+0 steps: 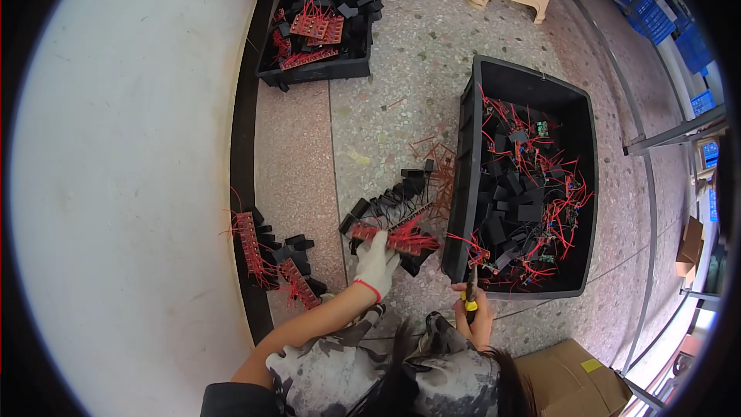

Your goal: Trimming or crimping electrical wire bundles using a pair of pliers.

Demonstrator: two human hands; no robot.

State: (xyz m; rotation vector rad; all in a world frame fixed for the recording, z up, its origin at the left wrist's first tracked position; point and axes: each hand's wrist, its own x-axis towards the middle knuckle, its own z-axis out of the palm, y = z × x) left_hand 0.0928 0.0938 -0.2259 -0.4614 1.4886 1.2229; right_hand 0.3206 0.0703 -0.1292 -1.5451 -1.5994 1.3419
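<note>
floor [401, 62]: speckled polished stone | bin [467, 147]: matt black plastic | left hand [376, 262]: white knit cloth glove
</note>
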